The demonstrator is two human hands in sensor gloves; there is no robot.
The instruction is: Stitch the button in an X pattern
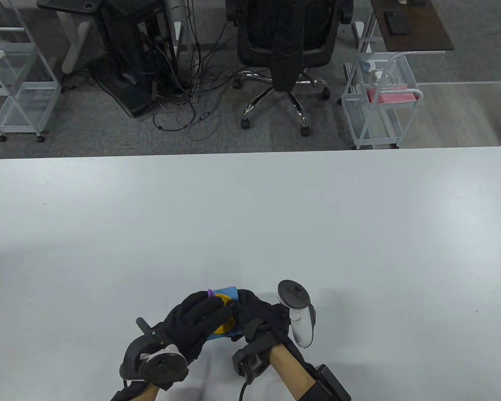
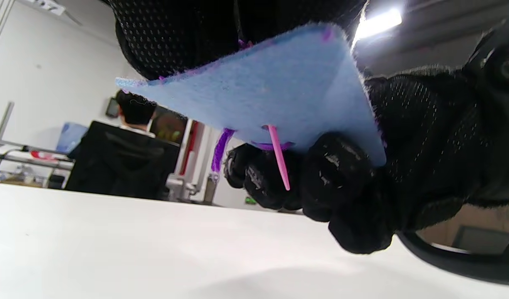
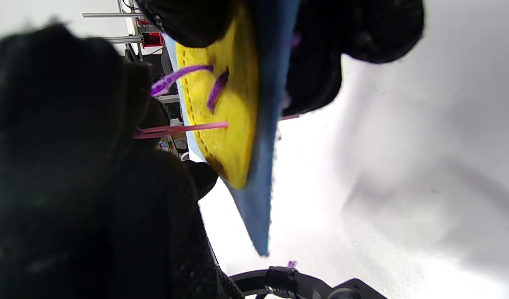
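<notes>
Blue felt, a small square piece (image 1: pixel 226 292), sits between my two gloved hands just above the white table (image 1: pixel 250 217), near its front edge. A round yellow felt button (image 1: pixel 224 321) lies on its upper face, with purple yarn (image 3: pixel 183 74) running across it in stitches.

My left hand (image 1: pixel 196 321) curls over the button from the left, fingers pressed on its top side; in the left wrist view those fingers (image 2: pixel 183 37) hold the felt's upper edge. Whether this hand also pinches the needle I cannot tell.

My right hand (image 1: pixel 259 319) grips the felt from the right, with fingers (image 2: pixel 333 178) tucked under it against the underside.

A thin pink plastic needle (image 2: pixel 278 157) passes through button and felt: in the right wrist view its shaft (image 3: pixel 183 128) enters the yellow face, and from below its point sticks out of the blue underside, beside a loop of purple yarn (image 2: pixel 219 149).

The felt is tilted, clear of the table.
</notes>
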